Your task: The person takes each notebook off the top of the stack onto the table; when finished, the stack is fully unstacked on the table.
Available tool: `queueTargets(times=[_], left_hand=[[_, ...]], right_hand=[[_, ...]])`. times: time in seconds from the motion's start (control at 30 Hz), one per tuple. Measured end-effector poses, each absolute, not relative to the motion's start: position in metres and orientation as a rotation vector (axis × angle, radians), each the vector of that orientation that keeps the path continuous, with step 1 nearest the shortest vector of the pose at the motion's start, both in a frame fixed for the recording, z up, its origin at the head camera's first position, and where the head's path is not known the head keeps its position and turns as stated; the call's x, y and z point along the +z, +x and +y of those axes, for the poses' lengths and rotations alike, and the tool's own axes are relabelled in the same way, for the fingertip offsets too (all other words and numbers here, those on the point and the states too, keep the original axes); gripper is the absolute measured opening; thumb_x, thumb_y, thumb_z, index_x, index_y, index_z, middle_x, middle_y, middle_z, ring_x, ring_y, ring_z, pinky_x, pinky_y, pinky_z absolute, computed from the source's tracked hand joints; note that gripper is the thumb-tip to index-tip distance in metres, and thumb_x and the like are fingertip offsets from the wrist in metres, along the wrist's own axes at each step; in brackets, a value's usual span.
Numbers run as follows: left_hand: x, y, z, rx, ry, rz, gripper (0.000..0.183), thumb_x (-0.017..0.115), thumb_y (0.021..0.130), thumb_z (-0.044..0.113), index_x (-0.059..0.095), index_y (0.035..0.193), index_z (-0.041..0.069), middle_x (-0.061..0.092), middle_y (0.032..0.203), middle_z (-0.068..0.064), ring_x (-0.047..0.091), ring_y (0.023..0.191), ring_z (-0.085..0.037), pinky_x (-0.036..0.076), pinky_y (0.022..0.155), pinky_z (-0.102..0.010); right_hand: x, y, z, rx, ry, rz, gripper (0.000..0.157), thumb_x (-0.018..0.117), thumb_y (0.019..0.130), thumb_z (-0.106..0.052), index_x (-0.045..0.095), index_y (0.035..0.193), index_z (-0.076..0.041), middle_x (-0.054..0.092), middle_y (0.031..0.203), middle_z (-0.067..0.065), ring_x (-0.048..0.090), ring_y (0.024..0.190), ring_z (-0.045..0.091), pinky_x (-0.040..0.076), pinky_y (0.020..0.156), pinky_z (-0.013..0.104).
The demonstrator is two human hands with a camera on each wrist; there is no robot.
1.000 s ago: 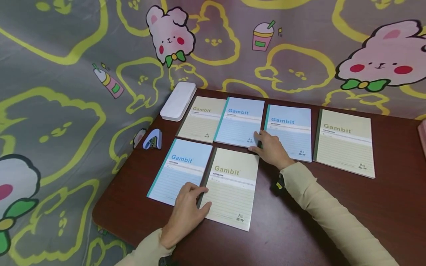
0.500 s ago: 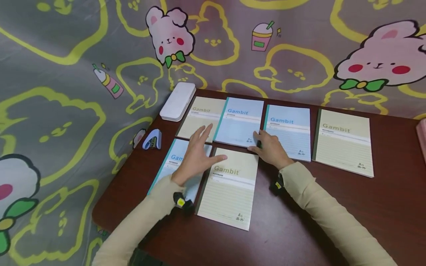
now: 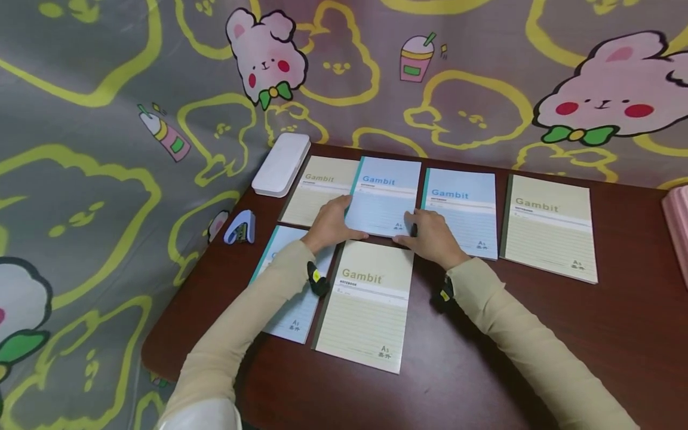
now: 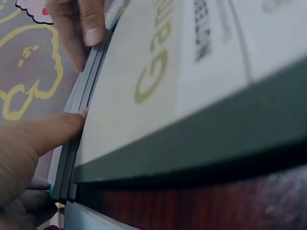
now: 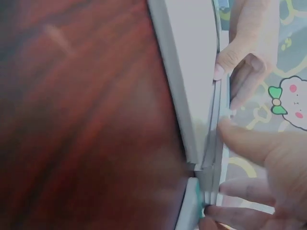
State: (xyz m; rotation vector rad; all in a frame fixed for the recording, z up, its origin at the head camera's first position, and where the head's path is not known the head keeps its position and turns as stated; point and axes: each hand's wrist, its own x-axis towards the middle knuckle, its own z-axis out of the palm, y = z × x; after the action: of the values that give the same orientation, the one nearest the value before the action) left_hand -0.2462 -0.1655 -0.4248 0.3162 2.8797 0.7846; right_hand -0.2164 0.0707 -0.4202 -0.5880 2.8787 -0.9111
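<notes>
1. Six Gambit notebooks (image 3: 547, 239) lie on the table (image 3: 473, 358): four behind, two before the left pair.
2. A pencil case (image 3: 282, 162) lies left of the back row.
3. A stapler (image 3: 246, 217) sits in front of the pencil case.
4. The left hand (image 3: 330, 224) is at the left front corner of the second back notebook (image 3: 388, 200), the right hand (image 3: 432, 236) at its right front corner.

"Where has the left hand (image 3: 332, 222) gone?"

"From the spine of the front beige Gambit notebook (image 3: 371, 304), then lifted with fingers spread, to the near left corner of the back row's left blue Gambit notebook (image 3: 388, 194). Thumb and fingers now hold that corner."

"And the left sleeve (image 3: 236, 334)?"

"It has swung forward across the front blue Gambit notebook (image 3: 295, 310), covering most of its title."

"Anything else?"

"The head view has turned slightly right, showing more of the pink object (image 3: 678, 221)."
</notes>
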Motion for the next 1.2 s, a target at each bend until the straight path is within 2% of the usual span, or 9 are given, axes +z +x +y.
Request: queueTargets(times=[0.1, 0.17, 0.37, 0.57, 0.73, 0.87, 0.93, 1.0, 1.2], left_hand=[[-0.425, -0.246, -0.166, 0.823, 0.315, 2.892, 0.102, 0.087, 0.070, 0.037, 0.034, 0.147, -0.003, 0.039, 0.152, -0.018, 0.036, 0.141, -0.030, 0.033, 0.116, -0.038], [-0.425, -0.245, -0.167, 0.835, 0.314, 2.896, 0.102, 0.088, 0.069, 0.038, 0.035, 0.147, -0.003, 0.039, 0.152, -0.018, 0.037, 0.141, -0.030, 0.033, 0.115, -0.038], [-0.429, -0.246, -0.168, 0.850, 0.336, 2.897, 0.104, 0.087, 0.069, 0.040, 0.034, 0.148, -0.002, 0.039, 0.152, -0.017, 0.037, 0.141, -0.029, 0.034, 0.115, -0.037], [-0.430, -0.245, -0.170, 0.881, 0.322, 2.898, 0.107, 0.088, 0.068, 0.039, 0.031, 0.149, 0.000, 0.040, 0.152, -0.015, 0.040, 0.139, -0.028, 0.037, 0.113, -0.037], [-0.430, -0.244, -0.170, 0.869, 0.317, 2.883, 0.106, 0.087, 0.069, 0.040, 0.030, 0.150, 0.001, 0.037, 0.153, -0.015, 0.037, 0.141, -0.028, 0.035, 0.114, -0.037], [-0.430, -0.245, -0.170, 0.859, 0.317, 2.880, 0.106, 0.087, 0.069, 0.041, 0.030, 0.150, 0.001, 0.037, 0.154, -0.015, 0.037, 0.141, -0.028, 0.035, 0.114, -0.037], [-0.430, -0.245, -0.170, 0.859, 0.312, 2.882, 0.106, 0.087, 0.069, 0.041, 0.030, 0.150, 0.001, 0.037, 0.154, -0.015, 0.038, 0.141, -0.028, 0.036, 0.113, -0.037], [-0.429, -0.246, -0.170, 0.858, 0.308, 2.882, 0.106, 0.087, 0.069, 0.041, 0.030, 0.150, 0.001, 0.038, 0.153, -0.014, 0.039, 0.140, -0.028, 0.037, 0.113, -0.036], [-0.429, -0.245, -0.171, 0.873, 0.269, 2.884, 0.116, 0.088, 0.066, 0.042, 0.022, 0.153, 0.001, 0.038, 0.154, -0.013, 0.040, 0.139, -0.028, 0.039, 0.111, -0.037]], right_hand=[[-0.418, -0.221, 0.065, -0.959, -0.540, 2.938, 0.042, 0.071, 0.089, -0.028, 0.069, 0.110, 0.008, 0.067, 0.075, 0.023, 0.062, 0.066, 0.033, 0.052, 0.072, 0.045], [-0.417, -0.224, 0.060, -0.987, -0.490, 2.971, 0.042, 0.072, 0.088, -0.029, 0.070, 0.107, 0.009, 0.069, 0.077, 0.024, 0.064, 0.065, 0.033, 0.054, 0.072, 0.047], [-0.418, -0.232, 0.052, -1.011, -0.301, 2.986, 0.052, 0.078, 0.082, -0.027, 0.063, 0.115, 0.010, 0.066, 0.106, 0.029, 0.064, 0.091, 0.043, 0.053, 0.077, 0.051], [-0.414, -0.236, 0.052, -1.090, -0.150, 2.870, 0.058, 0.077, 0.084, -0.021, 0.054, 0.129, 0.006, 0.053, 0.129, 0.034, 0.052, 0.114, 0.050, 0.049, 0.090, 0.056], [-0.407, -0.239, 0.054, -1.120, -0.091, 2.815, 0.057, 0.077, 0.083, -0.018, 0.055, 0.130, 0.005, 0.051, 0.134, 0.031, 0.040, 0.128, 0.051, 0.042, 0.100, 0.058], [-0.402, -0.243, 0.058, -1.249, -0.117, 2.757, 0.043, 0.070, 0.089, -0.018, 0.060, 0.126, 0.002, 0.060, 0.107, 0.026, 0.055, 0.098, 0.038, 0.047, 0.077, 0.046], [-0.401, -0.246, 0.062, -1.336, -0.134, 2.675, 0.039, 0.065, 0.093, -0.017, 0.060, 0.127, 0.000, 0.057, 0.097, 0.020, 0.053, 0.080, 0.029, 0.044, 0.067, 0.038], [-0.402, -0.248, 0.065, -1.419, -0.130, 2.577, 0.038, 0.062, 0.094, -0.015, 0.058, 0.130, -0.002, 0.054, 0.096, 0.015, 0.052, 0.072, 0.023, 0.045, 0.063, 0.034], [-0.408, -0.247, 0.068, -1.614, -0.038, 2.409, 0.046, 0.064, 0.092, -0.010, 0.053, 0.137, -0.007, 0.047, 0.120, 0.016, 0.047, 0.084, 0.019, 0.048, 0.067, 0.028]])
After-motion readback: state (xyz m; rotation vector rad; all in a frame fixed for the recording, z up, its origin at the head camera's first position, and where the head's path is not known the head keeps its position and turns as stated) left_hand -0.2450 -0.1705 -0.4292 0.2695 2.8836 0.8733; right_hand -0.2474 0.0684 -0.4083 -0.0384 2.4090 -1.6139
